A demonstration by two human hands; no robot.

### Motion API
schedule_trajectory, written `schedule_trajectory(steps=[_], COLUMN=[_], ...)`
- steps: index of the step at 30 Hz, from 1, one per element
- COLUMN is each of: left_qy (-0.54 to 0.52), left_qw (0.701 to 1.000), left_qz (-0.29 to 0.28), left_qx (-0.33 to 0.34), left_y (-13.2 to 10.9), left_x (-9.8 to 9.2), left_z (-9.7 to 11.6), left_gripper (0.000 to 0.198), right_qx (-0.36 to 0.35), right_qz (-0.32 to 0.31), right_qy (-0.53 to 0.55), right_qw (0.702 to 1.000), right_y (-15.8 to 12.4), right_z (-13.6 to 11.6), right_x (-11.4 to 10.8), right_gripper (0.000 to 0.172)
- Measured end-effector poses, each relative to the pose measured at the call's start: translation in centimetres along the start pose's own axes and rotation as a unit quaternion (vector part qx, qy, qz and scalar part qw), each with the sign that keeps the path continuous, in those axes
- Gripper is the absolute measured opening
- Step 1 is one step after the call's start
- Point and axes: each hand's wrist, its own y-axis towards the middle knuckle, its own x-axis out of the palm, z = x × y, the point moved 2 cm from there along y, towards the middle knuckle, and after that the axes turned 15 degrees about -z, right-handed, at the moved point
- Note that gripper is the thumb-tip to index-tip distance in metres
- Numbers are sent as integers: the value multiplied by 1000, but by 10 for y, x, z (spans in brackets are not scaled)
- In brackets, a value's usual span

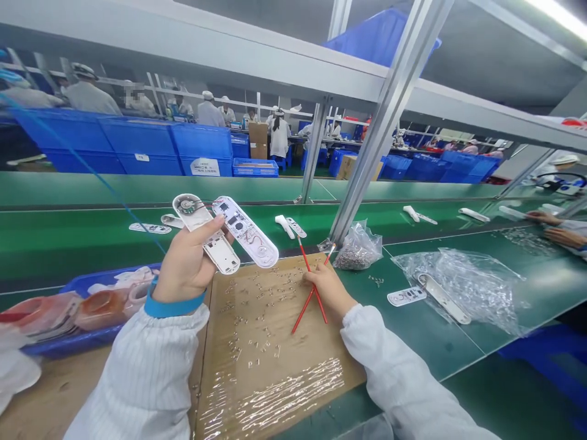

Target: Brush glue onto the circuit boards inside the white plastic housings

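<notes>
My left hand (pixel 192 253), with a blue band at the wrist, is closed on a white plastic housing half (pixel 222 253) raised above the work surface. Thin wires join it to a second half (pixel 246 232) carrying a circuit board, which sticks out to the right of my fingers. My right hand (pixel 330 286) is closed around two thin red-handled brushes (pixel 302 313) that cross under the fingers, tips pointing up. Below both hands lies a brown board (pixel 257 391) scattered with small metal clips (pixel 254 363); glossy strips run along its near side.
A blue tray (pixel 96 333) holding orange and white wrapped items is at left. A metal post (pixel 367 146) rises behind a bag of small parts (pixel 360 245). At right, another opened housing (pixel 444 298) rests on a plastic bag (pixel 486 287). A co-worker's hands (pixel 562 231) are at far right.
</notes>
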Motion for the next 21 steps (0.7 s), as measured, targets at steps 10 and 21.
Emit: schedule_trajectory(steps=[10,21], left_qy=[-33,-46], left_qw=[999,998], left_qz=[0,24], left_qx=[-8,43], left_y=[-4,-14], left_x=[4,18], left_z=[1,-43], left_gripper=[14,30], right_qx=[-22,-88], right_qz=[45,343], right_qy=[58,160], right_qw=[997,922], right_y=[-2,-56], right_z=[-4,-52], right_x=[-4,-80], right_gripper=[16,12])
